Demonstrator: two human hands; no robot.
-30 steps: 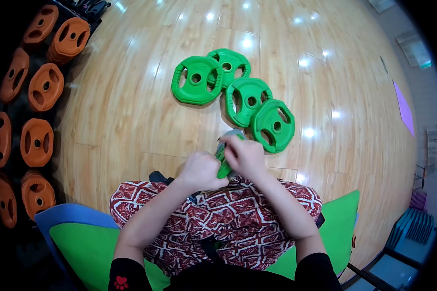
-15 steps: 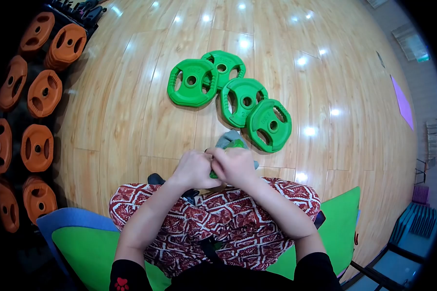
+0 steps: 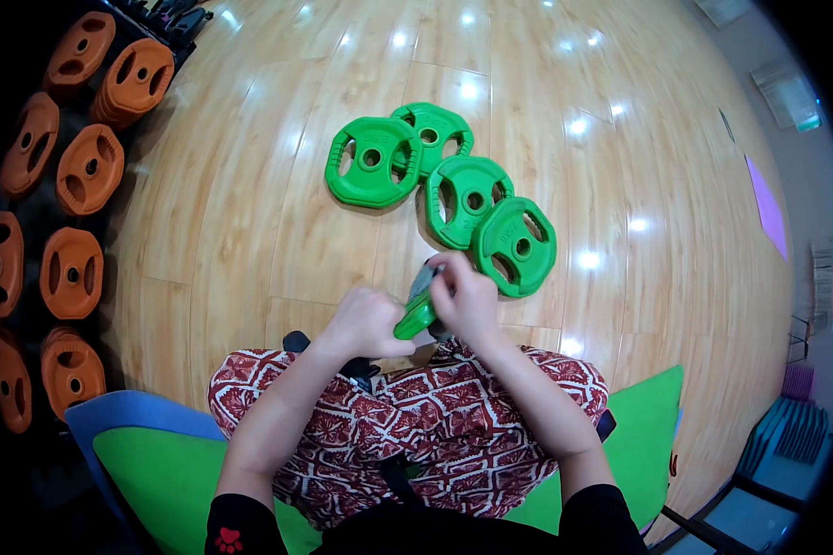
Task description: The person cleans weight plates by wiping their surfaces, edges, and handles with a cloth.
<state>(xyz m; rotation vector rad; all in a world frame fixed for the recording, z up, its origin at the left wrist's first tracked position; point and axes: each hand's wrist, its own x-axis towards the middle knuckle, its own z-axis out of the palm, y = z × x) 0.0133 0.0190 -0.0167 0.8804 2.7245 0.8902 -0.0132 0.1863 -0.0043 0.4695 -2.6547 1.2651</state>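
Note:
A green weight plate [image 3: 416, 317], seen nearly edge-on, is upright above my lap, partly hidden by my hands. My left hand [image 3: 371, 321] is closed around its near left side. At its far right side, my right hand [image 3: 467, 298] has its fingers bent over a grey cloth [image 3: 424, 279], which lies against the plate. Beyond my hands, several green weight plates lie on the floor in overlapping pairs: one pair [image 3: 372, 161] farther left and another [image 3: 516, 246] nearer, to the right.
Orange weight plates [image 3: 71, 274] hang on a dark rack along the left. I sit on a green mat [image 3: 162, 476] with a blue mat [image 3: 125, 408] under it. The wooden floor [image 3: 222, 213] stretches ahead. Teal stacked pieces [image 3: 787, 430] stand at the far right.
My right hand has moved right, away from my left hand, with the cloth along the plate. More of the green rim now shows between my hands. The view has shifted slightly.

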